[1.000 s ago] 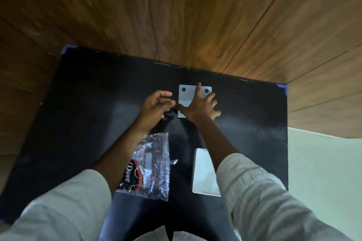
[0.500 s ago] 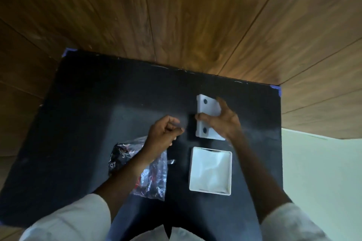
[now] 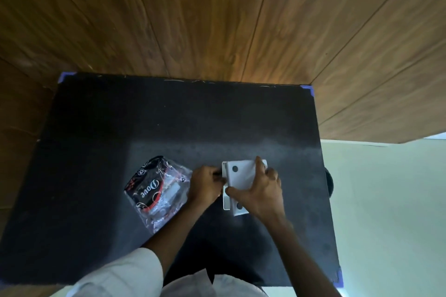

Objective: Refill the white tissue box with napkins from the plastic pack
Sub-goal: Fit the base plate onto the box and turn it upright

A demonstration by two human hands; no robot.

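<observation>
Right hand: I spread it over the white lid, thumb on the near edge and fingers across the far side, so the grip closes on the lid from above. Held this way, the lid stays square to what lies under it.
Left hand: just left of my right-hand grip, fingers curled against the left edge of the white parts. Whether they pinch that edge or only press on it, I cannot tell; judged purpose: to steady the side while the right hand seats the lid.
White tissue box: directly beneath the lid. Only its left rim shows, so I cannot see what is inside.
Lid detail: two dark round holes are visible in the panel, one at the far left of my grip and one at the near edge.
Plastic pack: flat on the black table, left of my left hand and touching its wrist side. It looks slack and largely clear; judged mostly emptied.
Step in hand (judgement): closing the box, late in the task.
Next move (judgement): align the corners before pressing down, since a skewed lid could jam.
</observation>
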